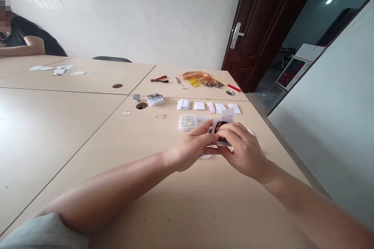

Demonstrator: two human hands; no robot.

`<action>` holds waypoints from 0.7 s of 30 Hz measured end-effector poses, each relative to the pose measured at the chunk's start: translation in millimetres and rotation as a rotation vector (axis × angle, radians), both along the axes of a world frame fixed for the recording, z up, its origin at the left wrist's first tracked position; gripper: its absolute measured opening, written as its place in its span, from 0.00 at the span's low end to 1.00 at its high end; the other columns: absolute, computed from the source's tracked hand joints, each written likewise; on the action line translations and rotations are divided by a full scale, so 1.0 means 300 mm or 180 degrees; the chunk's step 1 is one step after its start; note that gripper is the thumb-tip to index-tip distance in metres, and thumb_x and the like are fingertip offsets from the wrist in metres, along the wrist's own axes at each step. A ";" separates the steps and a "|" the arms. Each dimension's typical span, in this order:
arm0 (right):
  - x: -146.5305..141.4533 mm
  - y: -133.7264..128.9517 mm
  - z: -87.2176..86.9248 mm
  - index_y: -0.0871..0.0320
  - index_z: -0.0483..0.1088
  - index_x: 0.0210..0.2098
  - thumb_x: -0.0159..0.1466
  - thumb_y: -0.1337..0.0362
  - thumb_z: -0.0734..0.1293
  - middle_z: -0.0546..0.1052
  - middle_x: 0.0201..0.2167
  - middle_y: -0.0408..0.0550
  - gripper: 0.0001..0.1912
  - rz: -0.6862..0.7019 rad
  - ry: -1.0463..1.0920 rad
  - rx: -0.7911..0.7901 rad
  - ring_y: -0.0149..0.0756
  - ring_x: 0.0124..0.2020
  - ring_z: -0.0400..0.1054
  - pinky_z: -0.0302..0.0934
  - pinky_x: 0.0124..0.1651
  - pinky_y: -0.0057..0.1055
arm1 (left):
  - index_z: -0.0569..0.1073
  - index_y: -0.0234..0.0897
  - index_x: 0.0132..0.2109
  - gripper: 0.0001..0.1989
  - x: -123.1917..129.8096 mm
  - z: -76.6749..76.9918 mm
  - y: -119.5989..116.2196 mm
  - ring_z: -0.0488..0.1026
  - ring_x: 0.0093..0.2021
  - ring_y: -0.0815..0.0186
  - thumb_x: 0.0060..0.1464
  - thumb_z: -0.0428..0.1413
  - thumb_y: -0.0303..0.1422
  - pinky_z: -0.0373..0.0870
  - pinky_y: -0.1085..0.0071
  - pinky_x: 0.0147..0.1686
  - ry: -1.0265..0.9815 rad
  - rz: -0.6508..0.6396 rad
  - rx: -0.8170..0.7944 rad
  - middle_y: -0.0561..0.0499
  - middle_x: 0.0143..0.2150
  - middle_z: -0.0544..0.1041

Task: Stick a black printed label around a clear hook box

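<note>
My left hand [188,149] and my right hand [247,149] meet above the table, fingers pinched together on a dark printed label with a white backing [222,123]. A strip of the white paper sticks up past my right fingers. My fingers cover much of the label. Just beyond my left hand stands a clear compartment box [187,122] with small metallic pieces inside. Its transparent lid seems to lie to the right, partly behind my fingers. Under my hands, a pale piece shows only in part.
Beyond lie white label stacks [184,104], a closed plastic case [154,99] with a dark label, and red-handled pliers [159,79]. A bundle of copper-coloured wires [201,78] rests near the far edge. The table [117,140] has cable holes. A person [32,39] sits far left.
</note>
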State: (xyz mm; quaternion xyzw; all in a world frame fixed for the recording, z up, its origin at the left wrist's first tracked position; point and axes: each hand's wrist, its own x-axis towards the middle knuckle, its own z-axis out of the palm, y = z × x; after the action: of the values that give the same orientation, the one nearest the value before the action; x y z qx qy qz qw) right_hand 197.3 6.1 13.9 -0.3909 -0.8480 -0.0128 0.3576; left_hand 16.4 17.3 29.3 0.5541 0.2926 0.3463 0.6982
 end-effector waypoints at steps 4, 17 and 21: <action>-0.015 0.039 0.085 0.51 0.75 0.48 0.67 0.56 0.70 0.81 0.48 0.50 0.12 0.0224 0.0001 -0.0416 0.44 0.50 0.77 0.75 0.46 0.39 | 0.72 0.37 0.51 0.13 -0.043 0.014 0.073 0.79 0.46 0.64 0.60 0.52 0.25 0.77 0.63 0.51 -0.0195 0.0247 -0.0185 0.47 0.45 0.78; 0.048 0.038 0.168 0.49 0.70 0.55 0.65 0.53 0.70 0.81 0.45 0.49 0.20 -0.0047 0.1322 -0.1293 0.37 0.37 0.78 0.76 0.33 0.32 | 0.69 0.39 0.53 0.19 -0.117 0.083 0.024 0.80 0.37 0.66 0.56 0.62 0.26 0.77 0.70 0.38 0.0104 0.0268 0.0207 0.52 0.38 0.83; 0.040 -0.010 0.205 0.47 0.72 0.51 0.63 0.62 0.71 0.83 0.34 0.42 0.16 0.0252 0.1684 -0.1821 0.33 0.29 0.77 0.74 0.29 0.29 | 0.67 0.41 0.55 0.19 -0.126 0.086 -0.003 0.81 0.37 0.63 0.58 0.61 0.30 0.79 0.67 0.37 0.0331 0.0252 0.0592 0.52 0.39 0.82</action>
State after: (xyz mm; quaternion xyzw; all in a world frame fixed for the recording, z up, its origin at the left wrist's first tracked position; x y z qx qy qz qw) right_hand 209.1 3.1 75.3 -0.4315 -0.7103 0.3391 0.4407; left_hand -21.3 16.6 55.1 0.6216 0.3167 0.3700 0.6135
